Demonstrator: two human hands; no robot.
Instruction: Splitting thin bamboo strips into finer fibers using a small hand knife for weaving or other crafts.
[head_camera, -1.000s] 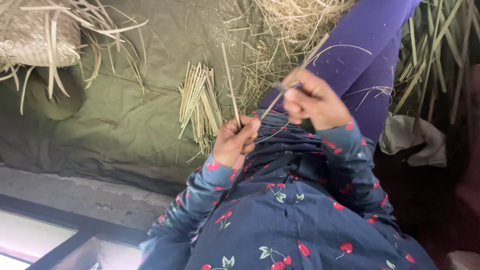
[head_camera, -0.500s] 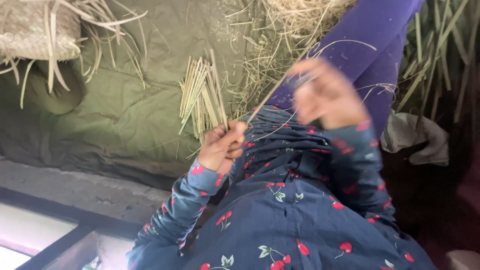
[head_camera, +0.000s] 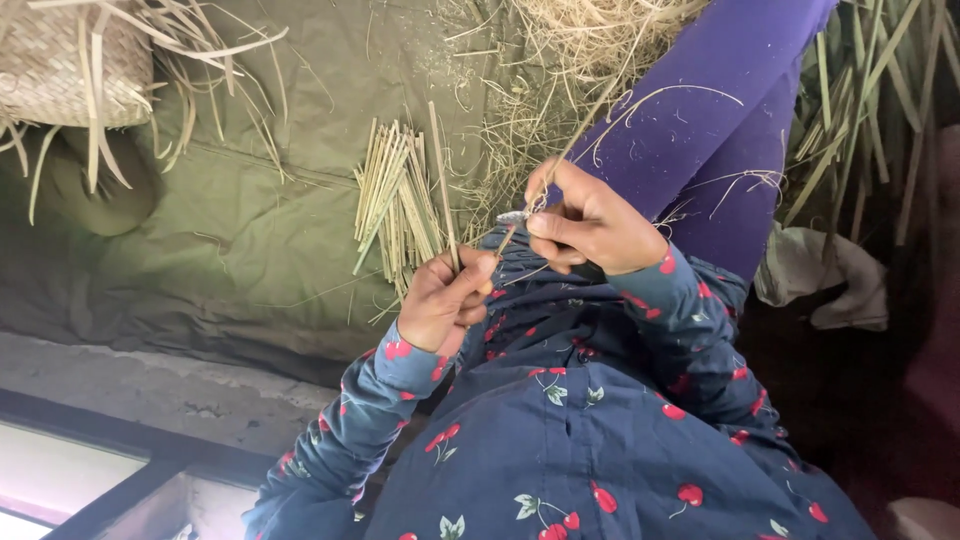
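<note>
A: Head view, left to right: basket (head_camera: 60, 60), cut strips (head_camera: 395, 200) on tarp (head_camera: 230, 200). Left hand (head_camera: 445, 300) pinches an upright strip (head_camera: 442, 180).
B: Right hand (head_camera: 590, 220)?
A: Closed on a small blade (head_camera: 512, 216), tip at a thin stalk (head_camera: 575, 140).
B: I'd keep the stalk taut, blade shallow, stroke away from the fingers.
</note>
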